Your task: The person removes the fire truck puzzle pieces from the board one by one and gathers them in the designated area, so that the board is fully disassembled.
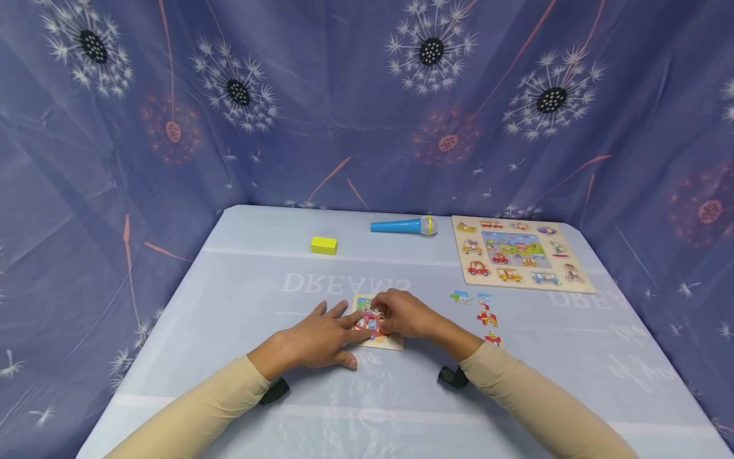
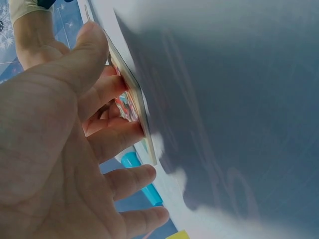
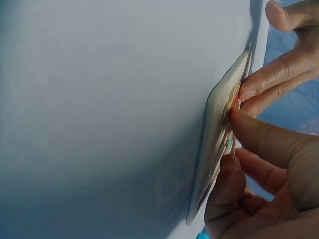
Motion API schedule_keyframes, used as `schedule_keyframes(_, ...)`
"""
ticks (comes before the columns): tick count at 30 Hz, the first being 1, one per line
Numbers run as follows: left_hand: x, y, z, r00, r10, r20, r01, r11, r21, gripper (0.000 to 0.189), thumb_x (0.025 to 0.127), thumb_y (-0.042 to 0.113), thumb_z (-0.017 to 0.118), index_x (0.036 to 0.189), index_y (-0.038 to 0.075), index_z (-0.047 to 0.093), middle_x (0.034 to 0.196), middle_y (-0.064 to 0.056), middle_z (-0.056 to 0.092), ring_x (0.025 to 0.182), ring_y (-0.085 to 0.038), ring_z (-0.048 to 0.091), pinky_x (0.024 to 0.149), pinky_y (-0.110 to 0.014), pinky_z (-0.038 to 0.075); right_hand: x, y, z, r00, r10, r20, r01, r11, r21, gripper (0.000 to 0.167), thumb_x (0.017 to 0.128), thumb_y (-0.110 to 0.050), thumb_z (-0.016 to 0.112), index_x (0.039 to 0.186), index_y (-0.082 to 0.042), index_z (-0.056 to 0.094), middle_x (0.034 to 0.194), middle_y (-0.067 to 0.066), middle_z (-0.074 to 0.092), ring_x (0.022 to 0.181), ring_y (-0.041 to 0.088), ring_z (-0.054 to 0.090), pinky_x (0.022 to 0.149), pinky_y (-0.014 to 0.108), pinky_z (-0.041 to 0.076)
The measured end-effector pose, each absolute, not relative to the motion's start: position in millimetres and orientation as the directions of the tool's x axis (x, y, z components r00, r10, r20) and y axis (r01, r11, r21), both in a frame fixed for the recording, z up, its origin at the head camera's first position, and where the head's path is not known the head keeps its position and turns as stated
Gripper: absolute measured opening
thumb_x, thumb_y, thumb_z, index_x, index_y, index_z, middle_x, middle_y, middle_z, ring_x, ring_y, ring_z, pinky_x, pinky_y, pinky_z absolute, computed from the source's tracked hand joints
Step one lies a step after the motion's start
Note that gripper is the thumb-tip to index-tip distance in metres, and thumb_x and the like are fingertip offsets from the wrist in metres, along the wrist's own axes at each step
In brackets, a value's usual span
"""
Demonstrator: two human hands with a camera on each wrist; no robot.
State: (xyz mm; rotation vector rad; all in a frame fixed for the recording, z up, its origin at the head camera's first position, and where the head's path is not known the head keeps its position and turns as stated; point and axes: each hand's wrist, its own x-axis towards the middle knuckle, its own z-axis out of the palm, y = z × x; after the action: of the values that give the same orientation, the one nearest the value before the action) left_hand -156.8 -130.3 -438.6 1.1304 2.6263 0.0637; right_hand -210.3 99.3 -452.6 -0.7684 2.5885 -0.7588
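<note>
A small wooden jigsaw board [image 1: 392,345] with a red vehicle picture lies on the table in front of the person. The left hand [image 1: 321,336] rests on its left side, fingers spread and fairly straight, two fingertips [image 2: 132,130] on the picture. Over the right part bends the right hand [image 1: 408,313], its thumb and curled fingers pinching a jigsaw piece [image 3: 230,140] at the board's surface. That piece is mostly covered by the fingers. Right of this hand lie several loose jigsaw pieces [image 1: 487,320], one of them partly behind the forearm.
A larger wooden vehicle puzzle [image 1: 471,255] lies at the back right of the table [image 1: 258,255]. Near the back edge is a blue toy microphone [image 1: 401,226], with a yellow block [image 1: 323,245] to its left. Patterned cloth [image 1: 344,108] hangs behind the table.
</note>
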Motion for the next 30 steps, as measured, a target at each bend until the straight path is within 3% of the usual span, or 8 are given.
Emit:
schedule_keyframes(10, -158.0, -128.6, -438.9, -0.66, 0.713, -0.238, 0.703, 0.697, 0.138, 0.068, 0.092, 0.064, 0.06, 0.152, 0.034, 0.05, 0.164, -0.006, 0.037, 0.151, -0.043, 0.028, 0.112, -0.069, 0.03, -211.7, 117.7, -441.7, -0.786, -0.613, -0.085, -0.456, 0.666, -0.59, 0.043, 0.086, -0.01, 0.08, 0.126, -0.002, 0.068, 0.102, 0.001, 0.065, 0.092, 0.014, 0.058, 0.084, 0.034, 0.05)
schedule_keyframes(17, -156.2, -129.7, -439.7, -0.662, 0.71, -0.239, 0.697, 0.701, 0.154, 0.067, 0.092, 0.063, 0.061, 0.151, 0.034, 0.051, 0.164, -0.006, 0.036, 0.151, -0.044, 0.026, 0.112, -0.07, 0.028, -205.3, 171.3, -438.2, -0.769, -0.639, -0.014, -0.493, 0.607, -0.624, 0.042, 0.087, -0.015, 0.081, 0.127, -0.005, 0.069, 0.103, -0.004, 0.065, 0.092, 0.017, 0.059, 0.077, 0.028, 0.051)
schedule_keyframes(30, -157.7, -128.4, -440.3, -0.656, 0.72, -0.225, 0.699, 0.693, 0.176, 0.065, 0.093, 0.06, 0.063, 0.15, 0.031, 0.053, 0.163, -0.008, 0.038, 0.151, -0.045, 0.027, 0.112, -0.069, 0.028, -205.9, 287.4, -438.6, -0.881, -0.468, -0.072, -0.36, 0.76, -0.542, 0.042, 0.087, -0.011, 0.08, 0.126, -0.002, 0.067, 0.105, 0.002, 0.065, 0.094, 0.02, 0.059, 0.078, 0.034, 0.05)
